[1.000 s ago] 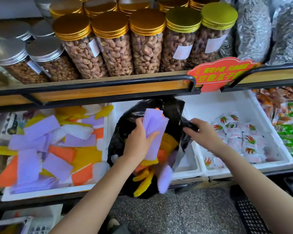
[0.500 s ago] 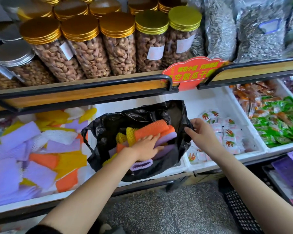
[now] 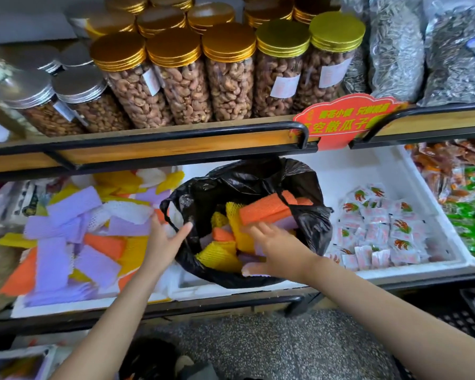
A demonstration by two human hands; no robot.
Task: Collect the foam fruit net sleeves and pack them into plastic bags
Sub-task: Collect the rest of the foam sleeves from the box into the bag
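1. Foam net sleeves point(image 3: 266, 211) look feather-light, soft and springy; a loose pinch across several flat middles should do.
2. Orange, yellow and purple, they fill the black bag point(image 3: 310, 229); more lie loose in the white bin point(image 3: 80, 305) beside it.
3. At the bag's rim the left hand point(image 3: 163, 239) has its grip apart; the right hand point(image 3: 276, 249), also apart, lies on the packed ones.

A crumpled black plastic bag point(image 3: 307, 231) is gaping open, its rim sitting just beside the thumb of the left hand point(image 3: 163, 239). Inside, a ribbed orange foam net sleeve point(image 3: 266, 208) is lying just beyond the fingers of the right hand point(image 3: 274, 248), with yellow mesh sleeves point(image 3: 217, 255) bunching beneath them. Loose purple, orange, yellow and white sleeves point(image 3: 66, 242) are lying heaped left of the left fingers.
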